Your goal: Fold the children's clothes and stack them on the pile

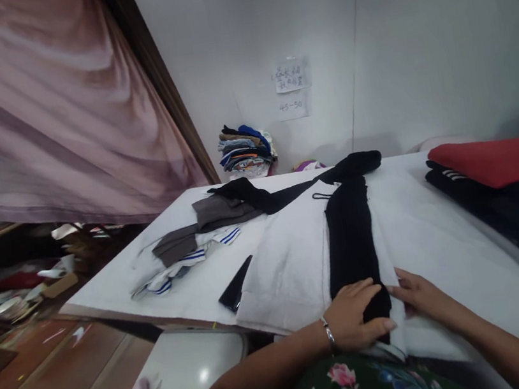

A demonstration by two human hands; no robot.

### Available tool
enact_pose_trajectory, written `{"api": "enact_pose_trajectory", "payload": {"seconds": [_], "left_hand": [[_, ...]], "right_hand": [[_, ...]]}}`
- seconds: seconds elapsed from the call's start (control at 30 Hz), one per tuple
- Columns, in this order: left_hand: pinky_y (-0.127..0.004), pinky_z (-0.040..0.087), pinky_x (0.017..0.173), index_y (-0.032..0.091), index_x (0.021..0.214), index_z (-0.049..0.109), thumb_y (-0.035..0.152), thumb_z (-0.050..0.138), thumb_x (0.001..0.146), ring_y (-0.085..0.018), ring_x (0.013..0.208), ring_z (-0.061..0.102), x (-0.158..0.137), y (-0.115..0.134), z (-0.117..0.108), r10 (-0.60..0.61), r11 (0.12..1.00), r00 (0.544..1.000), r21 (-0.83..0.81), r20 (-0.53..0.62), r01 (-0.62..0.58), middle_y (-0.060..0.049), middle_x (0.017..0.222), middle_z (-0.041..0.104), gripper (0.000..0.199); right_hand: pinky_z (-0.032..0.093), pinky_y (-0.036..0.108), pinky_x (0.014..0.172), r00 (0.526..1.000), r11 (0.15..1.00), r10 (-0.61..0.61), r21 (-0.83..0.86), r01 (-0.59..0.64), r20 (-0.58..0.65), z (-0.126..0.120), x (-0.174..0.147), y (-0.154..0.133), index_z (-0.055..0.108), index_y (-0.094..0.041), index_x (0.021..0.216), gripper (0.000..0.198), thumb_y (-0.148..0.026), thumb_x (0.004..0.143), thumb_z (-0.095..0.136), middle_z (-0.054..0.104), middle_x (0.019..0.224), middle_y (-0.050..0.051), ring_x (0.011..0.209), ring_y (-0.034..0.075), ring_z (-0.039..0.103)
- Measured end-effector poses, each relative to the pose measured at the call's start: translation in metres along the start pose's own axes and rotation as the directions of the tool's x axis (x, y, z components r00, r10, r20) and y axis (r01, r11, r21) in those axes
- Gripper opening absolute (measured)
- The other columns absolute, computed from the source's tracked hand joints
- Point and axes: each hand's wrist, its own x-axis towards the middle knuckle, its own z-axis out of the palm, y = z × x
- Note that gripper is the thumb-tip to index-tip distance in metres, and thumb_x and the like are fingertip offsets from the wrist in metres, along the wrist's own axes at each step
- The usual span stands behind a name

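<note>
A white top with black sleeves (289,267) lies on the white table in front of me. One black sleeve (349,233) is laid lengthwise down its right side; the other black sleeve (284,197) stretches away to the far left. A thin dark loop shows near the neck. My left hand (356,316), with a bracelet at the wrist, rests flat on the lower end of the laid-down sleeve, fingers extended. At the top's right edge, my right hand (416,293) pinches the cloth with the thumb above; its other fingers are partly hidden.
Grey and white clothes with blue stripes (180,247) lie at the left of the table (112,279). A flat black item (236,286) sits beside the top. Folded red and dark garments (496,161) are piled at right. Another clothes stack (246,151) stands by the wall.
</note>
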Motion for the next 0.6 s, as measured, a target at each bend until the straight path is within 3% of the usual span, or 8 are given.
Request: {"api": "enact_pose_trajectory", "payload": {"seconds": [0.07, 0.13, 0.2, 0.3, 0.37, 0.47, 0.6], "left_hand": [[-0.036, 0.029, 0.113, 0.019, 0.138, 0.044, 0.051, 0.047, 0.089, -0.019, 0.135, 0.037, -0.001, -0.006, -0.015, -0.023, 0.998, 0.997, -0.059, -0.073, 0.018, -0.009, 0.146, 0.04, 0.058], [-0.034, 0.032, 0.111, 0.019, 0.131, 0.052, 0.045, 0.052, 0.088, -0.018, 0.131, 0.042, 0.0, -0.02, -0.034, -0.064, 0.996, 0.978, -0.075, -0.2, 0.05, -0.008, 0.143, 0.045, 0.05], [-0.034, 0.034, 0.11, 0.018, 0.122, 0.059, 0.039, 0.056, 0.086, -0.018, 0.128, 0.046, 0.004, -0.042, -0.055, -0.113, 0.993, 0.94, -0.063, -0.322, 0.098, -0.009, 0.138, 0.051, 0.042], [-0.035, 0.04, 0.105, 0.016, 0.113, 0.063, 0.032, 0.059, 0.084, -0.019, 0.123, 0.051, 0.012, -0.085, -0.094, -0.245, 0.969, 0.855, -0.088, -0.458, 0.23, -0.009, 0.133, 0.056, 0.033], [-0.033, 0.047, 0.096, 0.015, 0.111, 0.064, 0.029, 0.059, 0.085, -0.019, 0.113, 0.058, 0.018, -0.114, -0.123, -0.375, 0.926, 0.774, -0.177, -0.51, 0.333, -0.009, 0.127, 0.06, 0.03], [-0.029, 0.046, 0.092, 0.012, 0.106, 0.066, 0.024, 0.061, 0.083, -0.018, 0.1, 0.063, 0.027, -0.153, -0.17, -0.55, 0.831, 0.58, -0.326, -0.601, 0.451, -0.01, 0.112, 0.068, 0.026], [-0.028, 0.042, 0.094, 0.01, 0.104, 0.066, 0.021, 0.06, 0.084, -0.019, 0.105, 0.061, 0.038, -0.2, -0.231, -0.628, 0.756, 0.367, -0.425, -0.686, 0.498, -0.013, 0.113, 0.067, 0.024]], "right_hand": [[0.055, 0.042, 0.071, 0.982, 0.968, -0.082, -0.249, 0.038, -0.171, -0.01, -0.001, 0.0, 0.057, -0.027, 0.123, 0.063, -0.051, 0.067, 0.07, 0.07, 0.094, 0.007, 0.08, 0.028, 0.067], [0.048, 0.049, 0.093, 0.921, 0.901, -0.248, -0.421, 0.105, -0.301, -0.013, -0.004, -0.006, 0.055, -0.032, 0.127, 0.064, -0.053, 0.068, 0.068, 0.063, 0.121, 0.007, 0.109, 0.033, 0.059], [0.035, 0.052, 0.109, 0.872, 0.83, -0.408, -0.507, 0.232, -0.27, -0.005, -0.006, -0.016, 0.05, -0.037, 0.132, 0.063, -0.053, 0.073, 0.064, 0.046, 0.141, 0.001, 0.131, 0.033, 0.04], [0.019, 0.054, 0.117, 0.859, 0.757, -0.504, -0.527, 0.386, -0.094, 0.02, -0.002, -0.026, 0.043, -0.045, 0.136, 0.062, -0.05, 0.077, 0.062, 0.03, 0.15, -0.009, 0.14, 0.03, 0.022], [0.013, 0.055, 0.119, 0.871, 0.743, -0.49, -0.524, 0.416, -0.003, 0.038, 0.008, -0.022, 0.041, -0.053, 0.134, 0.062, -0.048, 0.077, 0.063, 0.028, 0.149, -0.013, 0.141, 0.03, 0.017], [0.011, 0.053, 0.12, 0.898, 0.747, -0.434, -0.529, 0.402, 0.071, 0.052, 0.027, 0.0, 0.044, -0.064, 0.124, 0.056, -0.045, 0.075, 0.065, 0.036, 0.144, -0.013, 0.139, 0.03, 0.017], [0.015, 0.053, 0.118, 0.912, 0.716, -0.4, -0.591, 0.372, 0.09, 0.052, 0.04, 0.021, 0.043, -0.066, 0.122, 0.056, -0.05, 0.072, 0.063, 0.037, 0.142, -0.016, 0.138, 0.031, 0.022]]}}
